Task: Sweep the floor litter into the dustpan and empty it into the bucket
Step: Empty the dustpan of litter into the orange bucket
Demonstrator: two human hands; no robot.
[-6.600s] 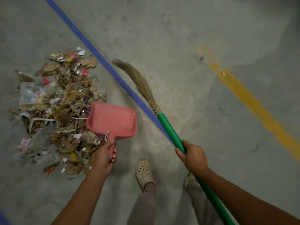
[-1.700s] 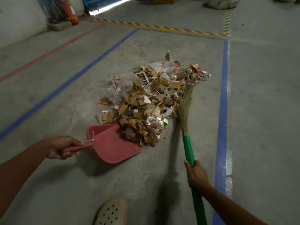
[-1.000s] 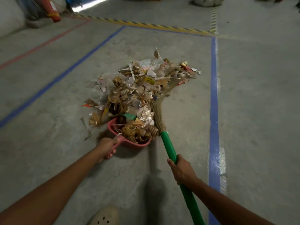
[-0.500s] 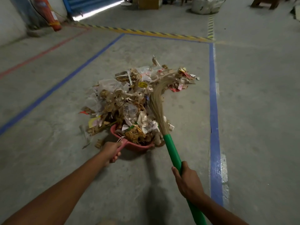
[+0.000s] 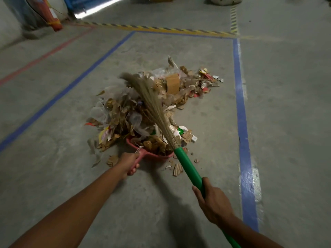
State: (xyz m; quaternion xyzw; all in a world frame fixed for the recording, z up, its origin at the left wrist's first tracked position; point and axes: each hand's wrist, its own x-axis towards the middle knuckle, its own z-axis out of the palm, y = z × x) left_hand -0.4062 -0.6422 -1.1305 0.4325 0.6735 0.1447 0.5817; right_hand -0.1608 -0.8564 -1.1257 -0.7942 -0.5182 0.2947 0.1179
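Observation:
A heap of litter [image 5: 143, 108], cardboard scraps, plastic wrap and paper, lies on the concrete floor ahead of me. The pink dustpan [image 5: 152, 155] sits at its near edge, filled with brown scraps. My left hand [image 5: 129, 162] grips the dustpan's handle. My right hand [image 5: 214, 201] grips the green handle of the broom [image 5: 188, 163]. The straw bristles [image 5: 152, 104] are blurred and lie raised across the top of the heap, pointing away to the left. No bucket shows.
Blue floor lines [image 5: 241, 122] frame the area on the left, right and far side. A yellow-black striped line [image 5: 161, 29] runs across the back. A red extinguisher [image 5: 52, 15] stands at the far left wall. Loose scraps [image 5: 177, 169] lie beside the dustpan.
The broom head has swung up and over the heap to the left. More scraps have dropped beside the dustpan. Both hands keep their holds.

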